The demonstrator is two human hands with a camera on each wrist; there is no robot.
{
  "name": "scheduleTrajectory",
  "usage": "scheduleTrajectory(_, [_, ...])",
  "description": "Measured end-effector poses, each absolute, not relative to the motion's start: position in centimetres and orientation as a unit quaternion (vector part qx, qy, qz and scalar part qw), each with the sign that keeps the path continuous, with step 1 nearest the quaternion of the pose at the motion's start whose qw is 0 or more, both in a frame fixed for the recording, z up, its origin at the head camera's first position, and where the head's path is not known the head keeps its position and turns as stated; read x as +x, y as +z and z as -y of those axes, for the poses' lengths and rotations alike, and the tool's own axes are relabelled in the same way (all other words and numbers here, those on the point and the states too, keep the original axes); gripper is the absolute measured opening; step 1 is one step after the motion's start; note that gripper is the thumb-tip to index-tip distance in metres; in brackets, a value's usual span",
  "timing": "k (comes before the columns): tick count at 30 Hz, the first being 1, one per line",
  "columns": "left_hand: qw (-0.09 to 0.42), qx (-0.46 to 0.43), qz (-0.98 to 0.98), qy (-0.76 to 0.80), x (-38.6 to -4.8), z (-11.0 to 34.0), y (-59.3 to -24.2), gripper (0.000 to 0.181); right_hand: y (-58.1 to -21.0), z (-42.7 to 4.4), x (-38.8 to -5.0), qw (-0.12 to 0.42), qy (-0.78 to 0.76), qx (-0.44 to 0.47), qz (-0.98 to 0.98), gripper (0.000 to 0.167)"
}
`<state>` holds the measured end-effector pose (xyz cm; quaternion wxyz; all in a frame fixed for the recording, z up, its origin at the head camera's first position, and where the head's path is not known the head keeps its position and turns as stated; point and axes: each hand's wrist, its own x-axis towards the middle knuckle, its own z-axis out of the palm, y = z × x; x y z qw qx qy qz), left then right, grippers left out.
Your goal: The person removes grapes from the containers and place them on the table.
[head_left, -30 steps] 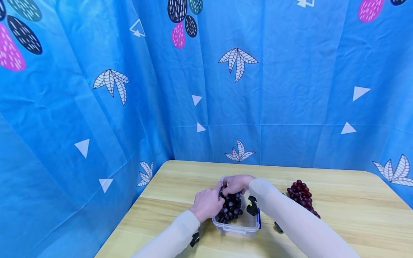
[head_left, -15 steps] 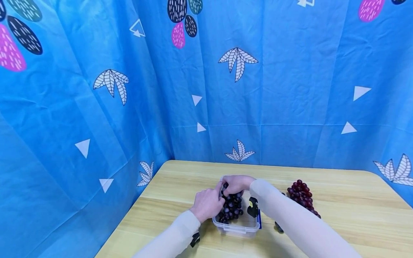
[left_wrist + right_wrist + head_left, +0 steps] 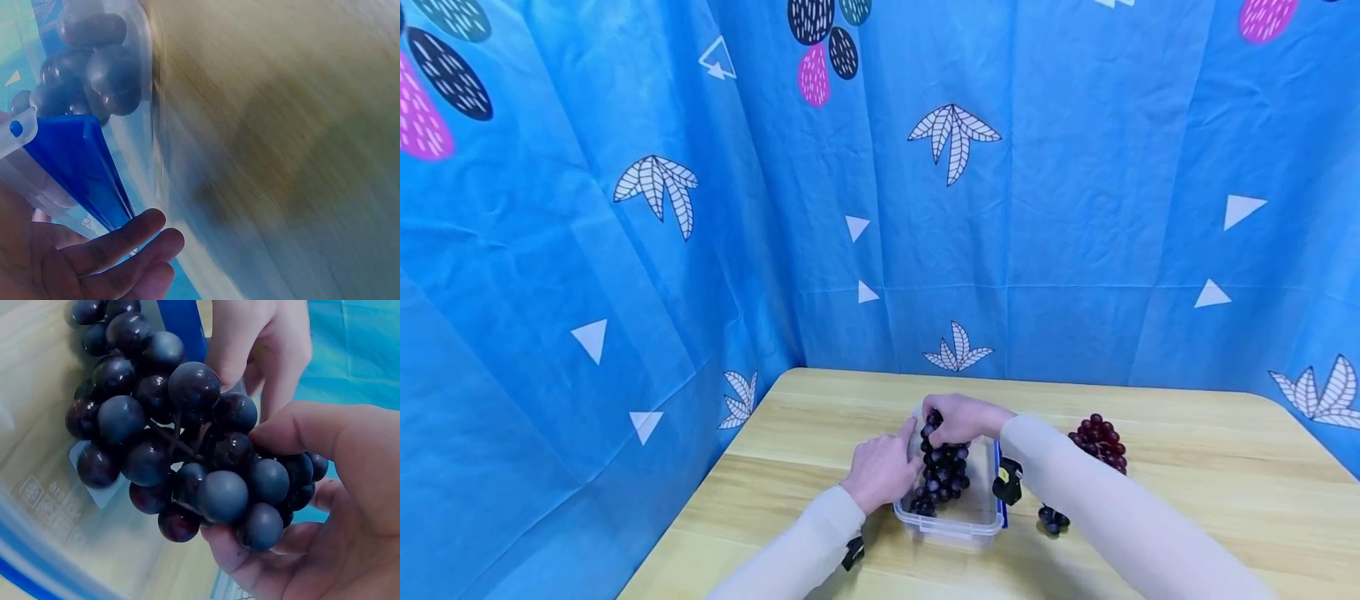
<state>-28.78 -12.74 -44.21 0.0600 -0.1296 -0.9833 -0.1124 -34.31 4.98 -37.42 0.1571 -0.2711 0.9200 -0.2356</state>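
Observation:
A clear plastic food container [image 3: 951,527] with blue side latches stands on the table. My left hand [image 3: 882,472] grips its left wall, thumb on the inner side. In the left wrist view the left fingers [image 3: 125,240] are against a blue latch [image 3: 78,165]. My right hand [image 3: 962,418] holds the far end of a bunch of dark grapes [image 3: 942,475] over the container. Seen from the right wrist, thumb and fingers are curled round the grapes [image 3: 187,444]. The bunch's near end hangs low inside the container; whether it touches the bottom I cannot tell.
Right of the container, a bunch of red grapes [image 3: 1099,442] lies on the wooden table [image 3: 1225,500], partly behind the right sleeve. A few dark grapes [image 3: 1052,521] show nearer, beside that sleeve. A blue patterned curtain [image 3: 880,208] surrounds the table's back and left.
My right hand has moved slightly right and up, drawing the dark grapes away from the container's left wall. The left hand has stayed in place. The head view has tilted down a little.

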Motion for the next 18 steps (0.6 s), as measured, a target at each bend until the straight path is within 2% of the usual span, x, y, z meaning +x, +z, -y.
scheduleTrajectory(18, [0.066, -0.136, 0.982, -0.113, -28.9, 12.7, -44.3, 0.066, -34.0, -8.2, -32.4, 0.099, -0.263, -0.311, -0.908, 0.026])
